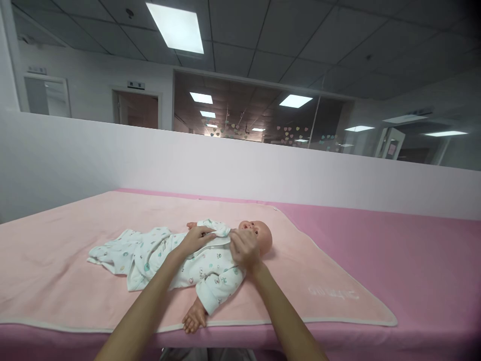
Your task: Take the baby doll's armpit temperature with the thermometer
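Observation:
A baby doll (265, 235) lies on its back with its head to the right. It wears a white romper (188, 271) with small coloured prints, and the leg part spreads loosely to the left. My left hand (197, 239) is on the chest of the romper, fingers closed on the cloth of its front edge. At the neck, my right hand (246, 249) pinches the collar and covers part of the doll's chin. One doll hand (195, 316) sticks out of the near sleeve; the other (191, 225) shows past the far cuff.
Beneath the doll is a peach blanket (300, 281) with a pale border, spread over a pink table cover (424, 260). A low white partition (240, 168) stands behind the table. The table's front edge is close to my body.

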A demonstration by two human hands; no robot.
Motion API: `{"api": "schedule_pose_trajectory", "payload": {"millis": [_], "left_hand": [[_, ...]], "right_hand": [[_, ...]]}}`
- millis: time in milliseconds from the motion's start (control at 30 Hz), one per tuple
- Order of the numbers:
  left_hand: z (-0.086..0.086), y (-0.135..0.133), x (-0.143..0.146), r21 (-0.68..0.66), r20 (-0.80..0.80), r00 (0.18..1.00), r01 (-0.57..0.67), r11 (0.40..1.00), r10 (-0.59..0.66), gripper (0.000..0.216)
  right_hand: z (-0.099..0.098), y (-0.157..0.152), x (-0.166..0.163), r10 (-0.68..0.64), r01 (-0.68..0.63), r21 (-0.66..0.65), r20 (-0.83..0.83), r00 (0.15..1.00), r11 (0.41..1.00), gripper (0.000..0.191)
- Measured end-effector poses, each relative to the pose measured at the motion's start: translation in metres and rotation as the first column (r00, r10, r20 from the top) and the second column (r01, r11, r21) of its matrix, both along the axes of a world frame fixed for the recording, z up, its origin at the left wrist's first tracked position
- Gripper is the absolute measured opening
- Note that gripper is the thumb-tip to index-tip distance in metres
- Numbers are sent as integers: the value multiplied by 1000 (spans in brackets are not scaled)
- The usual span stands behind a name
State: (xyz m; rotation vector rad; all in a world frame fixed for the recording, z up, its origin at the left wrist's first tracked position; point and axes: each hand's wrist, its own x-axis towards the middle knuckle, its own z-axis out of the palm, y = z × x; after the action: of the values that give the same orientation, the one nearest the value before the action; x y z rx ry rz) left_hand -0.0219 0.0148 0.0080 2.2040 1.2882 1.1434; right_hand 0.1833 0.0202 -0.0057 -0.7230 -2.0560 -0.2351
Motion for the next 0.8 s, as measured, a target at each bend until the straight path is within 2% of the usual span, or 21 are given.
{"api": "schedule_pose_trajectory", "payload": {"millis": [67, 133, 267, 333, 500, 667, 800], "left_hand": [[-2, 5, -1, 38, 27, 998, -55, 998, 54, 38], [-3, 8, -3, 41, 57, 993, -106, 994, 103, 39], [-3, 11, -6, -5, 141, 986, -92, 996, 92, 41], [-2, 11, -6, -13, 169, 983, -73, 997, 74, 40], [-3, 10, -5, -35, 192, 979, -67, 997, 72, 40], [-3, 9, -5, -19, 140, 987, -78, 997, 80, 45], [-1, 6, -6, -23, 91, 993, -75, 997, 76, 44]], "right_hand": [[-2, -6, -17, 75, -76, 0, 155, 985, 997, 24], [-3, -8, -29, 82, -76, -44, 166, 983, 996, 23], [-1, -5, -36, -27, 25, -204, -7, 1000, 979, 24], [1, -1, -37, -69, 60, -272, -27, 997, 960, 24], [6, 9, -46, -177, 191, -353, 71, 982, 916, 25], [13, 15, -57, -328, 364, -421, 158, 931, 831, 24], [13, 17, -57, -366, 382, -448, 125, 922, 809, 22]]}}
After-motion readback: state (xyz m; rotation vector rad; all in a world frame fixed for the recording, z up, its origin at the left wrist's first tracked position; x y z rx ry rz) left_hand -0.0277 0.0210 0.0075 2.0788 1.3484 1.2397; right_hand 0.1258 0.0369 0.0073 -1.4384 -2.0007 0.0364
